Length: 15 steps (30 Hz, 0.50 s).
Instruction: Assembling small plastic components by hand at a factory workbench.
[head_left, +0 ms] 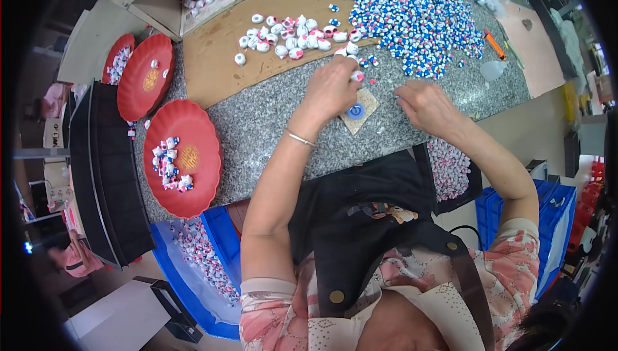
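My left hand (331, 90) is closed round a small white-and-pink plastic head (357, 76), only partly seen past the fingers. Just under that hand lies a tan square pad (367, 125) with a round blue disc (356, 111) on it. My right hand (428, 106) is to the right of the pad, its fingers pinched together. A bit of blue shows at those fingertips, too small to name. Close to the left hand are loose white-and-pink heads (296, 53) in a scattered group and a few small blue-and-white pieces (373, 60).
A large heap of blue-and-white pieces (412, 16) covers the far right of the grey stone table (251, 138). An orange-handled tool (494, 45) lies beside it. Red scalloped plates (209, 187) stand at left, one with assembled figures (168, 161). Blue bins (222, 232) sit below the table.
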Each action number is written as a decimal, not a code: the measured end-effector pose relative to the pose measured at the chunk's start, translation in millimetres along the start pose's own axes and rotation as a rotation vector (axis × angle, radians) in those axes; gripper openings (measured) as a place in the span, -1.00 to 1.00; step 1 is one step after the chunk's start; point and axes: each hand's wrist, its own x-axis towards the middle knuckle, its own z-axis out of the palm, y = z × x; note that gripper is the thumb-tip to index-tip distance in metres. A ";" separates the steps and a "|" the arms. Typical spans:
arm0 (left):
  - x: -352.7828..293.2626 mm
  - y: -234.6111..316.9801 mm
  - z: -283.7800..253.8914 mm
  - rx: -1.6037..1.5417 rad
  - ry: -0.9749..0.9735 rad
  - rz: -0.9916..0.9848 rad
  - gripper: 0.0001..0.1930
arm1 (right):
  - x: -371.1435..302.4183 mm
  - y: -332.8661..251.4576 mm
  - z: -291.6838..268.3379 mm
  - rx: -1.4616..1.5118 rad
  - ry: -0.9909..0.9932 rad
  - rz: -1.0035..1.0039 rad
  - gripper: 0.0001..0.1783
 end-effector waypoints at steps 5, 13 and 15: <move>-56.0 5.4 -26.0 -1.062 -0.011 -0.304 -0.78 | -0.9 9.9 3.2 0.032 0.109 -0.029 -0.86; -145.9 5.2 -17.1 -1.625 0.203 -0.339 -0.67 | 23.2 -31.6 -2.6 0.355 0.093 -0.173 -0.84; -147.0 11.2 -20.7 -1.615 0.211 -0.331 -0.64 | 33.0 -39.8 -3.6 0.177 0.080 -0.274 -0.82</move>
